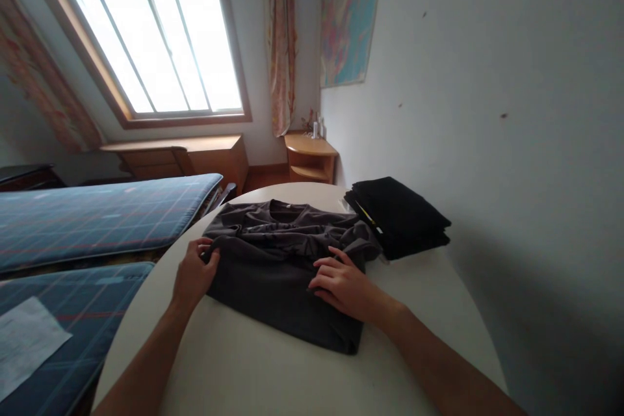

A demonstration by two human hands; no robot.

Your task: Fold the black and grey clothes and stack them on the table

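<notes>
A dark grey T-shirt [273,279] lies on the white round table [244,364], its lower part doubled up toward the neckline. The neck opening faces away from me, and its upper half is wrinkled. At the shirt's left edge, my left hand [195,270] pinches the fabric between thumb and fingers. My right hand [344,283] rests on the right side of the cloth with its fingers slightly spread and gripping nothing. Just beyond it, to the right, sits a stack of folded black clothes [400,214] with a yellow-and-white strip showing at its near left side.
Blue plaid mattresses [107,218] stand left of the table, with a white paper [29,338] on the nearer one. A wall [511,175] rises close on the right. Wooden furniture [214,153] and a corner shelf [312,146] are by the window.
</notes>
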